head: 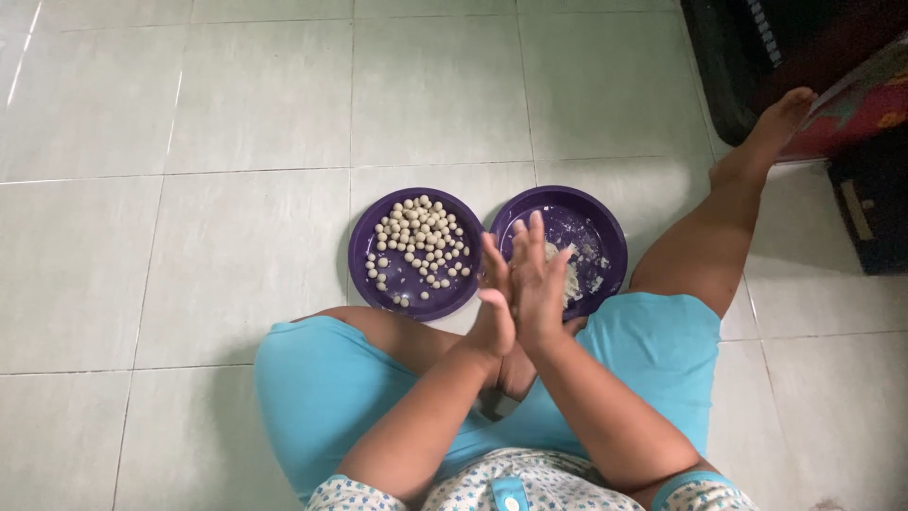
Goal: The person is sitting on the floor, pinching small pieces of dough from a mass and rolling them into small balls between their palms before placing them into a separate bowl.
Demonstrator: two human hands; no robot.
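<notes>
— Hands?
— Left hand (pixel 496 301) and right hand (pixel 539 284) pressed palm to palm, fingers straight and pointing away from the body, raised above the gap between two plates. Nothing visible between the palms (hidden, if anything there at all).
— Under them?
— Two round purple plates side by side on the tiled floor (pixel 236 246), rims almost touching, just beyond the folded knees in blue shorts (pixel 322 378). Left plate (pixel 364 255) strewn with many small pale dough balls (pixel 421 237), bunched toward its far half, a few strays near the close rim. Right plate (pixel 605 232) holding a lump of pale dough (pixel 567 279) at its near side, partly covered by the right hand, plus smears and crumbs across the bottom.
— Around that?
— One leg stretched toward the floor's far right corner, bare foot (pixel 780 118) close to dark furniture (pixel 738 66) there.
</notes>
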